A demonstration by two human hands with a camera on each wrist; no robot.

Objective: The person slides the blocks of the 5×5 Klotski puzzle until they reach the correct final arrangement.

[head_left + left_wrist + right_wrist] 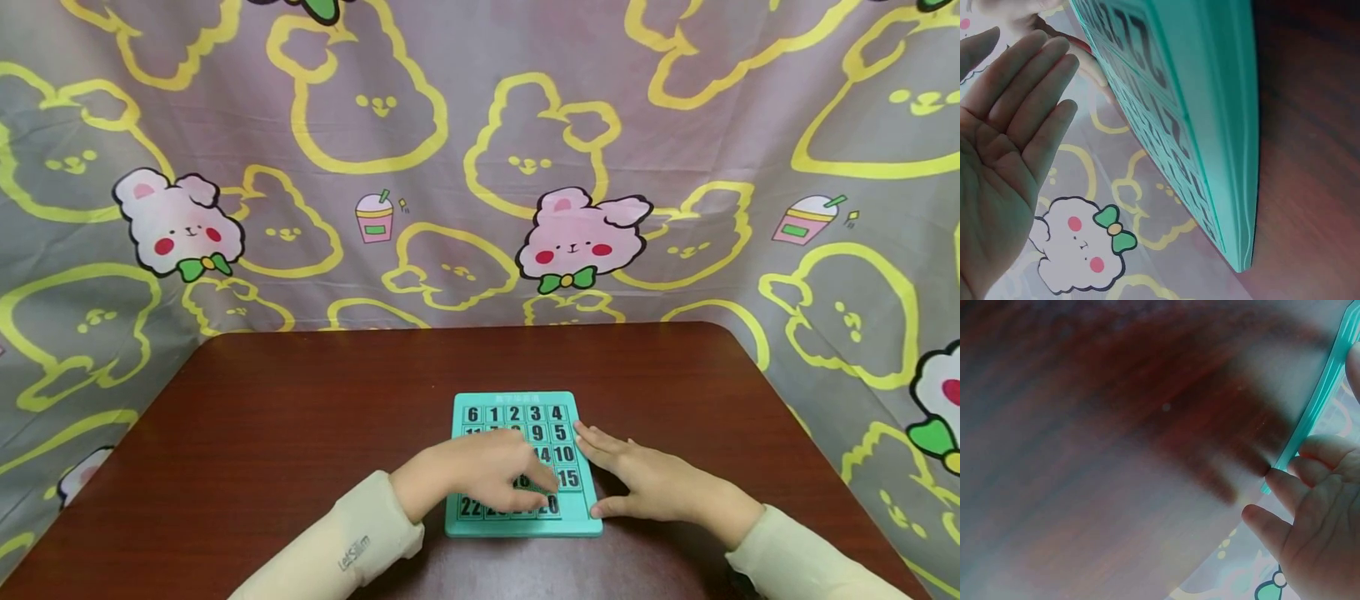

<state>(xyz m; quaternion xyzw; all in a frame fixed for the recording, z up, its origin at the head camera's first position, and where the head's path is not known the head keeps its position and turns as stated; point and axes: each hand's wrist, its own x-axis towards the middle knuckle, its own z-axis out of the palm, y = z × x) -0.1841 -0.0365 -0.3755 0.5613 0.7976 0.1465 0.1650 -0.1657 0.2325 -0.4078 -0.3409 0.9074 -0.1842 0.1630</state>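
Observation:
A turquoise number sliding puzzle (pixel 517 528) lies flat on the table, its black-numbered tiles in rows. The left hand (pixel 483 467) reaches across the board and hides several tiles in the middle rows. Its index finger and thumb tips are at the tiles around the 20 tile (pixel 552 506); the left wrist view shows its fingers (pixel 1029 81) extended. A gap in the tiles shows at the bottom right corner, below the 15 tile (pixel 568 478). Along the board's right edge rests the right hand (pixel 645 479), fingertips and thumb touching the frame (pixel 1310 419).
The dark reddish-brown wooden table (pixel 315 400) extends around the board. A grey curtain (pixel 457 192) with yellow outlines and cartoon rabbits hangs behind and along both sides.

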